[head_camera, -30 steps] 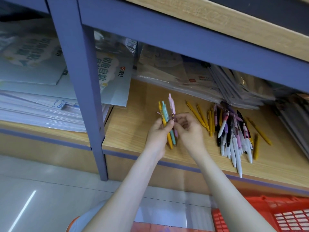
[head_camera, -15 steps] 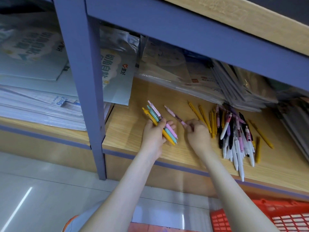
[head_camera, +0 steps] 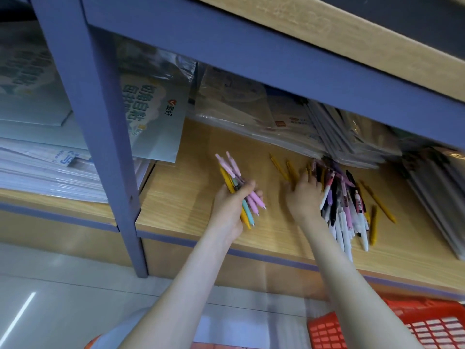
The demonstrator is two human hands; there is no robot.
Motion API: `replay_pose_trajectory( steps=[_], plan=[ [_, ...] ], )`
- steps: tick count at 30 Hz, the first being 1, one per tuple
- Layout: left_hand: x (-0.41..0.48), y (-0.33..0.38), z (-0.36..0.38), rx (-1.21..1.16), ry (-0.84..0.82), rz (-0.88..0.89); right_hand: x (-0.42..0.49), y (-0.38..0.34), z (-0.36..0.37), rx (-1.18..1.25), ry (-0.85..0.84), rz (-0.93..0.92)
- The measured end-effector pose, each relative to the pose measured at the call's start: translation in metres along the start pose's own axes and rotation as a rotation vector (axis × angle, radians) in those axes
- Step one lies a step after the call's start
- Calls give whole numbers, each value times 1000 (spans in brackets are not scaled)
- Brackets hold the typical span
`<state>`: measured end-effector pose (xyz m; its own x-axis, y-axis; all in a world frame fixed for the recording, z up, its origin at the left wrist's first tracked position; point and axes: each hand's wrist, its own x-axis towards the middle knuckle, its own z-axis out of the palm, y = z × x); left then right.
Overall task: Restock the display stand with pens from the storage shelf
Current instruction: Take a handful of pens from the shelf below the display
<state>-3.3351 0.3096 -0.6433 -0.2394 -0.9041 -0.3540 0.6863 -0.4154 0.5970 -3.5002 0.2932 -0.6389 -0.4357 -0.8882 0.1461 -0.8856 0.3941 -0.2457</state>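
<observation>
Pens, a small bunch of pink, yellow and teal plastic click pens (head_camera: 235,183), sit in the left hand (head_camera: 232,206), fingers wrapped round the middle of the bunch. The ends stick out both ways: clicker tops point up and left toward the back of the shelf, tips point down and right. The right hand (head_camera: 304,197) is just beside it, fingers stretched out fairly flat with the thumb splayed left. Its fingertips land on the left edge of the loose pile of mixed pens (head_camera: 344,205), white, black, pink, purple and yellow all jumbled. It's a bit blurry, but that hand doesn't seem to be gripping anything.

A couple of stray yellow pens (head_camera: 278,165) lie on the board between the two hands, a bit further back. All of this is on the light wooden shelf board (head_camera: 181,197) with the blue edge strip. Clear plastic-wrapped stationery packs (head_camera: 251,104) are stacked behind the pile. A blue metal upright post (head_camera: 100,147) stands to the left, with stacks of paper (head_camera: 37,167) past it. An orange-red plastic basket (head_camera: 427,326) sits low right on the floor.
</observation>
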Motion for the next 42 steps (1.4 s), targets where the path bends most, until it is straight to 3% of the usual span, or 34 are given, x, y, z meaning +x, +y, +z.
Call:
replay_pose_trajectory(
  steps=[2,4,8,11,15,22,24,25,28,30,32,34,39,42],
  plan=[
    [0,2,-2,-5,24,-27,10,2,6,-124,-86,54],
    [2,4,-5,-20,16,-48,13,-2,8,-95,-109,29],
    [3,4,-9,-13,43,-77,-1,-19,-5,240,-305,19],
    [4,1,-12,30,111,-78,-13,-31,-14,287,-387,40],
    [1,-2,-13,41,130,-59,-38,-40,-29,731,-478,90],
    [-9,-1,-8,82,-3,-72,-68,-36,-33,827,-675,-101],
    [-9,0,-8,77,0,-62,-63,-30,-32,850,-593,-75],
    [-10,0,-9,67,6,-54,-59,-26,-28,821,-472,-64],
    [-11,2,-9,35,41,-31,-35,-7,-6,417,-19,-89],
    [-12,2,-11,45,66,-27,-17,3,7,127,31,-84],
    [-12,3,-13,61,65,-37,-1,5,11,15,-33,-43],
    [-12,4,-13,30,62,-71,11,-1,10,77,-120,-23],
    [-25,18,-14,-95,162,-157,-35,-44,-22,840,-552,112],
    [-48,38,-23,9,257,-252,-82,-68,-50,1009,-834,156]
  ],
)
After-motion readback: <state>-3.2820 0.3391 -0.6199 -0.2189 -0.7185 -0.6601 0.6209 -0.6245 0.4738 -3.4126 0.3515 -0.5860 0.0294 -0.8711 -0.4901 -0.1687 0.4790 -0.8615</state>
